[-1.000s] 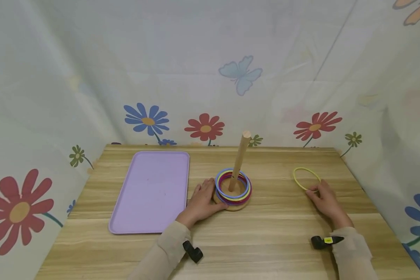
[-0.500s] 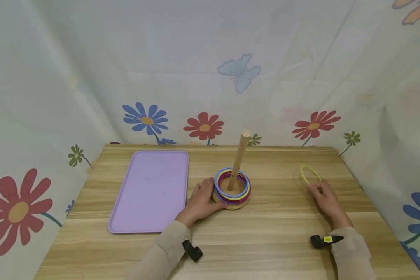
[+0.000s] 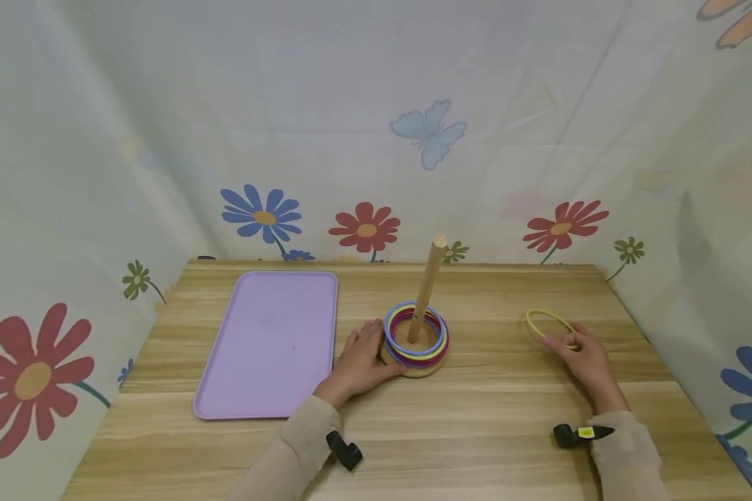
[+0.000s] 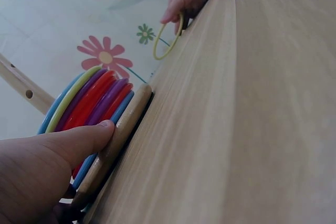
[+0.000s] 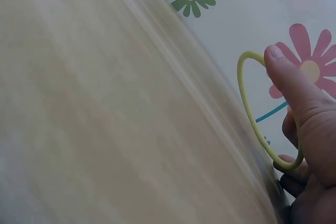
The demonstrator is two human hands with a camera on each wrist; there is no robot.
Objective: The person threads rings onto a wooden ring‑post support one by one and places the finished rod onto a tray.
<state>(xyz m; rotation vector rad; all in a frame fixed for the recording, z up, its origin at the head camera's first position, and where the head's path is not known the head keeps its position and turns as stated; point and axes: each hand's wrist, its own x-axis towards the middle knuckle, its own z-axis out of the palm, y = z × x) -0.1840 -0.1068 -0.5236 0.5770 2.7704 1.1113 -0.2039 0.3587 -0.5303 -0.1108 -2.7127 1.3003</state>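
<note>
My left hand (image 3: 360, 363) holds the round wooden base (image 3: 421, 372) of a ring-toss stand from its left side. In the left wrist view the thumb (image 4: 97, 136) lies against the base and the lowest rings; the other fingers are mostly hidden. An upright wooden post (image 3: 427, 289) rises from the base. Stacked round it are several coloured rings (image 4: 86, 106) in blue, yellow, purple and red. Off to the right, my right hand (image 3: 585, 363) holds one loose yellow ring (image 5: 241, 80) between thumb and fingers. That ring is tilted and, in the left wrist view, appears raised off the table.
A purple tray (image 3: 269, 341) lies to the left of the stand, close to my left forearm. All this sits on a wooden table (image 3: 476, 431). Flower-printed cloth (image 3: 495, 174) hangs behind the table and along both sides.
The yellow ring in my right hand first turned edgewise to the right, then swung back left and tilted flatter, its near side now inside the grip. My left hand and the stand stayed put.
</note>
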